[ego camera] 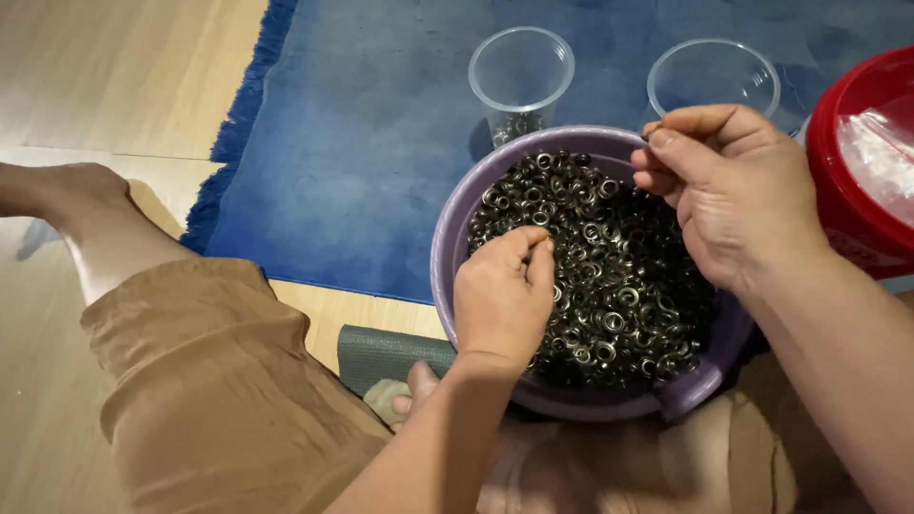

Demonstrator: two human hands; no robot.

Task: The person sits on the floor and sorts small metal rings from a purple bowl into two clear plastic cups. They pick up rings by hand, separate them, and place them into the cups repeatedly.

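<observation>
Seated on a wood floor (114,86) at the edge of a blue rug (381,124), with a purple basin (449,238) between the knees, heaped with small dark metal rings (609,286). Left hand (502,295) down in the basin, fingers curled in and pinching at the rings near the heap's left side; cannot tell whether one is actually caught. Right hand (728,190) raised over the far rim, thumb and forefinger nipped tight on something small, most likely a ring, too hidden to be sure. Just beyond the basin, two clear plastic cups: left cup (521,71) with a few rings at its bottom, right cup (714,76) partly behind the right hand. Red bucket (862,162) at far right, touching frame edge.
</observation>
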